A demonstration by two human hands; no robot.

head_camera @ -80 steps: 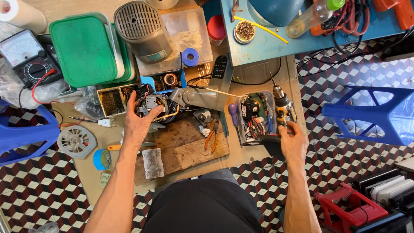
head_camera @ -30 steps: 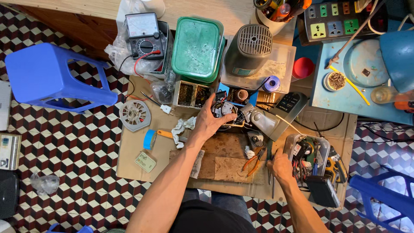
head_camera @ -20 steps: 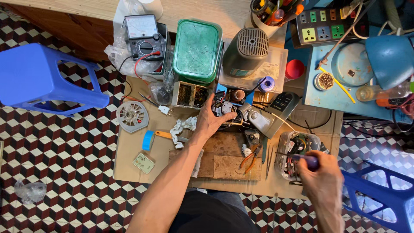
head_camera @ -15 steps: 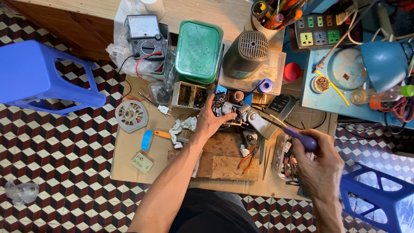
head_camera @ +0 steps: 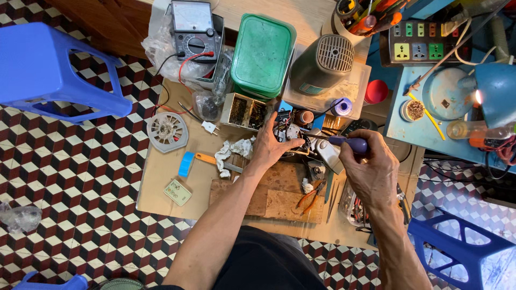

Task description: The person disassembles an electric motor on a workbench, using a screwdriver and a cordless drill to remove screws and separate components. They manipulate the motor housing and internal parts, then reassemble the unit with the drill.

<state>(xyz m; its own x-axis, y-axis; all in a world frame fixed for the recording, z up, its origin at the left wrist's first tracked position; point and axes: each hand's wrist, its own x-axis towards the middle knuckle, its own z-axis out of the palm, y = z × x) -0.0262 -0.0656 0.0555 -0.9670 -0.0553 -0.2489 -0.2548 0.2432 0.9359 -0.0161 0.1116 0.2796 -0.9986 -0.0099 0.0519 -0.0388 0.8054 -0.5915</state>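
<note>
- Left hand [head_camera: 271,144] is spread over a small device of wires and metal parts [head_camera: 290,131] on the cardboard work mat [head_camera: 161,177], fingers curled onto it and pinning it in place; how tight the clasp is, I can't tell.
- Right hand [head_camera: 371,166] is closed around the purple handle of a screwdriver [head_camera: 346,143], its thin shaft pointing left, tip right at the device just beside the left thumb.
- That device sits near the middle of the mat, just ahead of a worn wooden board [head_camera: 274,193] and beside a small open box of dark parts [head_camera: 244,111].
- Behind it: a green lidded container [head_camera: 263,53], rectangular with rounded corners, and next to it a grey motor housing [head_camera: 322,64] with a round vented end, resting on a clear plastic tray.
- Far left of those, an analogue meter [head_camera: 192,24] with a pale dial face, red and black leads trailing, lying on crumpled clear bags.
- On the mat's left part: a grey round vented cover [head_camera: 167,131], a blue-and-orange tool [head_camera: 193,161], a pale green rectangular card [head_camera: 177,192] with small printing, crumpled tissue [head_camera: 232,153].
- Orange-handled pliers [head_camera: 310,194] lie at the board's right edge.
- Top right: a dark power strip [head_camera: 419,48] with coloured sockets, a red cap [head_camera: 376,91], a blue lamp [head_camera: 497,94] lit.
- Blue plastic stools [head_camera: 48,70] stand on the chequered floor.
</note>
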